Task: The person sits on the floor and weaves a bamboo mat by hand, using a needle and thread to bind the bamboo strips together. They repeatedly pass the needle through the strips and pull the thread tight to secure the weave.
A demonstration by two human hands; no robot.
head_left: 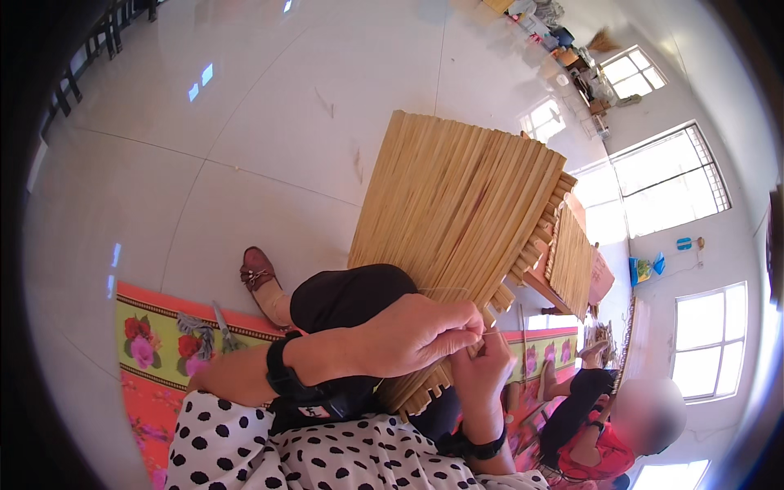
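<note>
Wooden slats (457, 204) lie just beyond left hand (425, 331) and right hand (485, 369), fingers pinching thread (446, 289).

Floral mat (151, 408), lower left, dark furniture legs (109, 37), upper left, broom (603, 41), upper right, large window (670, 192), right of frame, seated co-worker in red (603, 452), lower right

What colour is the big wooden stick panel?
The panel is golden tan, shown in the head view.

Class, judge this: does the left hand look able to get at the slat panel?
Probably yes: the left hand is close beside the slat panel with nothing visibly between them, though it seems busy pinching a thin thread.
</note>
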